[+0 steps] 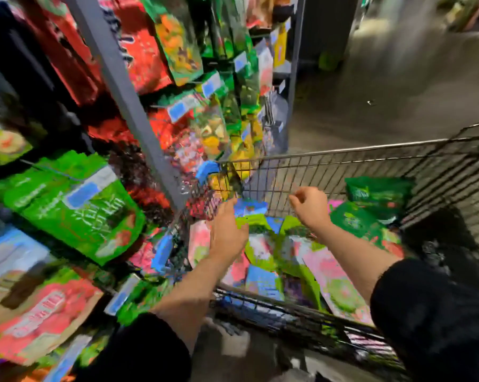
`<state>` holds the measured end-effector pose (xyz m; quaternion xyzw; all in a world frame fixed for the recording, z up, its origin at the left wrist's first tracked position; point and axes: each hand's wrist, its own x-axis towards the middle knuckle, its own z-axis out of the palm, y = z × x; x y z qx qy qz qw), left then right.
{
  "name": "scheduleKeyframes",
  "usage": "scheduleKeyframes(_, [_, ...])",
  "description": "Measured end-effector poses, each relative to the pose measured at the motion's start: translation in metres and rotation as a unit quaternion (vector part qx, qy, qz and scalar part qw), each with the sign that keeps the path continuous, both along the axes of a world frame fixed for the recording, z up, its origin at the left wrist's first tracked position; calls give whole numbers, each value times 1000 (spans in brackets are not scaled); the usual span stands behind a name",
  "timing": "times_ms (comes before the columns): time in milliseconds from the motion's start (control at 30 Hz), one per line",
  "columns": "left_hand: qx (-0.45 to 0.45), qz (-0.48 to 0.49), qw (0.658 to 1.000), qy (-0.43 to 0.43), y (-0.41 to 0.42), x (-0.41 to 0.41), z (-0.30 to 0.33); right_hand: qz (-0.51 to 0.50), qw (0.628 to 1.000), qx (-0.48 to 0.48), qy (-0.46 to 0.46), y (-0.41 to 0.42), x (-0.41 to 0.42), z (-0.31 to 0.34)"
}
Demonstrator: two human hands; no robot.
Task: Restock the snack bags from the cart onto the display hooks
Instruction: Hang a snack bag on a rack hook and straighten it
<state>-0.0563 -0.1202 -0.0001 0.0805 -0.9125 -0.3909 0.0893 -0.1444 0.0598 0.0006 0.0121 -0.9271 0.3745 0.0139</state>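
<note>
i'm seeing hanging bags on the display rack (75,205) at left. my left hand (227,232) is reaching into the wire cart (343,155), fingers relaxed over the snack bags (263,252), gripping nothing; my right hand (310,206) is hovering loosely curled, empty.

A grey concrete floor (398,86) stretches beyond the aisle. A small dark scrap (370,102) lies on it. Blurred green goods (328,62) sit far off.
</note>
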Motion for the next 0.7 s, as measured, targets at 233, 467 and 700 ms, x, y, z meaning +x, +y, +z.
scheduleKeyframes(233, [-28,-15,988,-152,52,-43,-86,-25,978,114,-171,96,-11,-98])
scheduleKeyframes(467, [-10,-39,966,-255,113,-69,-132,-60,965,234,-106,158,-13,-145])
scheduleKeyframes(700, [-31,-23,941,-336,150,-98,-155,10,935,278,-220,172,-28,-152])
